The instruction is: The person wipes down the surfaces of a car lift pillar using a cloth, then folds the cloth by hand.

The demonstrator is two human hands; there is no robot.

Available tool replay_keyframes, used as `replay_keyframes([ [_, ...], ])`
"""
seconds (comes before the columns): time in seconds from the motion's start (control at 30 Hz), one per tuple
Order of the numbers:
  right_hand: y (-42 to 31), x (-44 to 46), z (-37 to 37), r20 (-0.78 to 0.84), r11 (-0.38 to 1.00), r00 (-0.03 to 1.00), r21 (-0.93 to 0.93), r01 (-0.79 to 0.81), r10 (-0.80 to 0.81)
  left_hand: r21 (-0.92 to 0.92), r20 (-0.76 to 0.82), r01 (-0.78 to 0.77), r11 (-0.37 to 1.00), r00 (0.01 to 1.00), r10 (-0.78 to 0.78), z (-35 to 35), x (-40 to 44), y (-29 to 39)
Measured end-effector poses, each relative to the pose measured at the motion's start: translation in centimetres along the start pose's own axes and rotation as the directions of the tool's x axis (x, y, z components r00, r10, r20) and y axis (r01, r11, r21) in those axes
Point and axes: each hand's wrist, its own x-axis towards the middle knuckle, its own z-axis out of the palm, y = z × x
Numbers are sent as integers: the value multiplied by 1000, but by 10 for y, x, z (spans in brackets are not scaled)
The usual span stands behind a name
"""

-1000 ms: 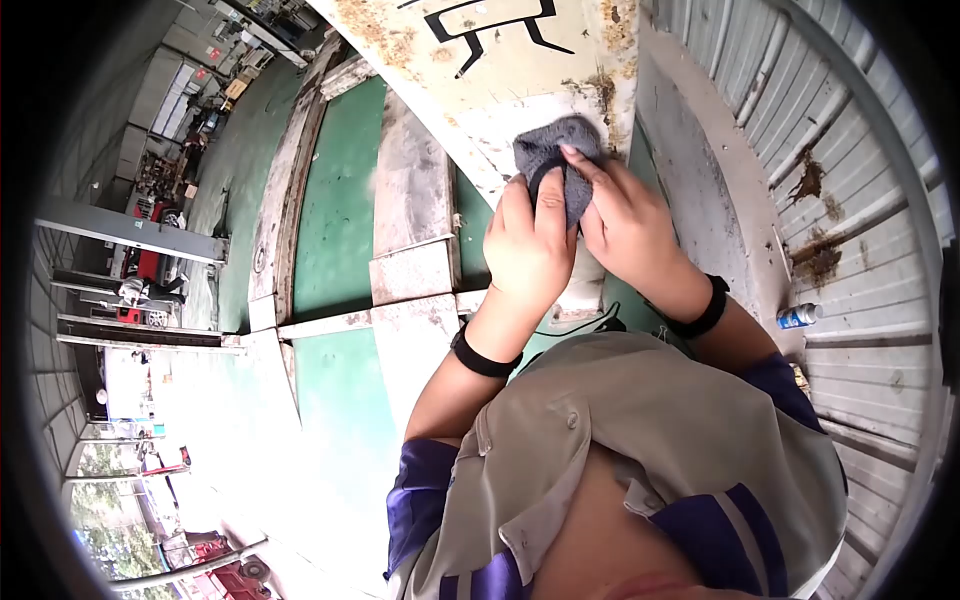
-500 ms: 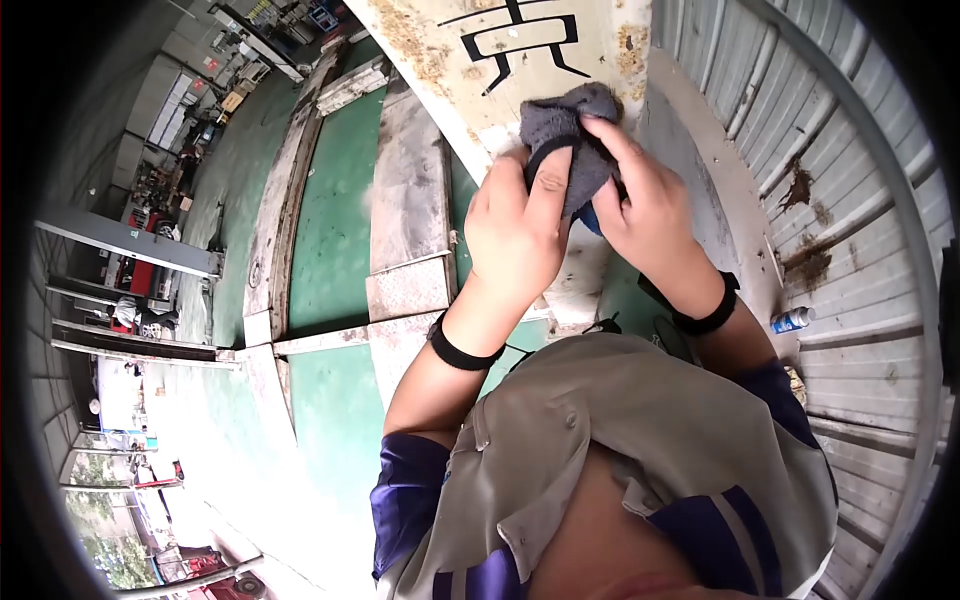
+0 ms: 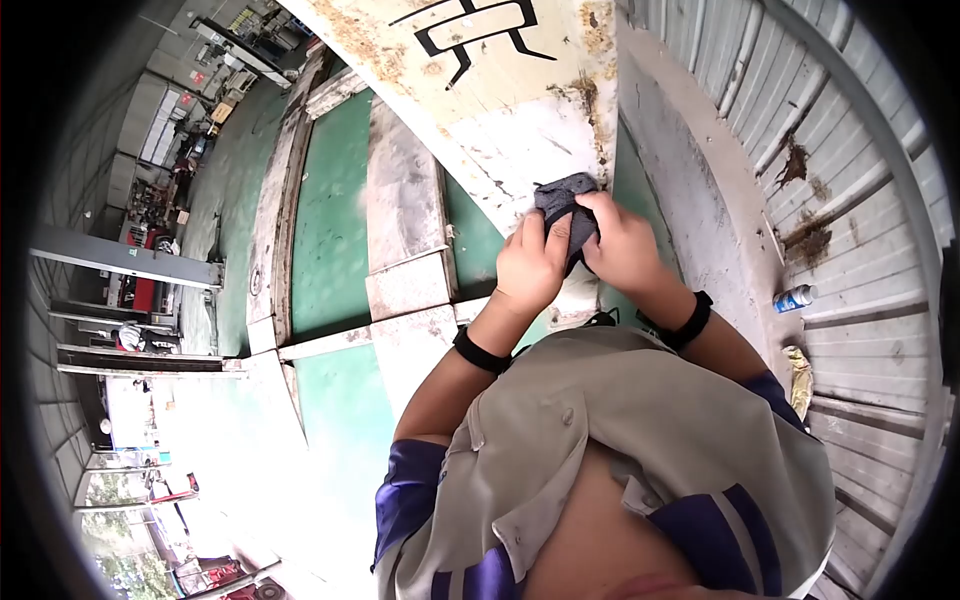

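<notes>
Grey cloth (image 3: 566,188), I see, is at the end of the rusty post (image 3: 520,125); left hand (image 3: 530,268) and right hand (image 3: 625,246) both pinch it, fingers (image 3: 560,238) curled closely.

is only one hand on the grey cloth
No, the left hand and the right hand both hold the grey cloth.

I watch through one wide, round-edged view worn on the head, facing forward and steeply down past the near shirt (image 3: 660,390) to the left hand (image 3: 530,268) and right hand (image 3: 628,248), slightly farther off.
</notes>
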Motion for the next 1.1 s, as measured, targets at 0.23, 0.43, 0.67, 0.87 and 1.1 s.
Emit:
replay_keyframes([
  [0.23,-50,45,-49,11,978,999,204,-32,31,34,-164,-96,995,981,101,-68,60,-11],
  [0.43,-60,88,-66,-59,959,998,280,48,-33,54,-309,35,998,951,-17,-100,110,4],
  [0.67,-25,51,-35,-147,985,980,89,151,-137,63,-234,38,997,972,-22,-54,68,6],
  [0.87,7,13,-12,-5,990,999,136,33,-33,32,-73,11,999,997,-8,-18,28,4],
  [1.1,46,-33,21,168,993,981,56,-107,96,-33,69,-52,998,996,54,34,-22,-4],
])
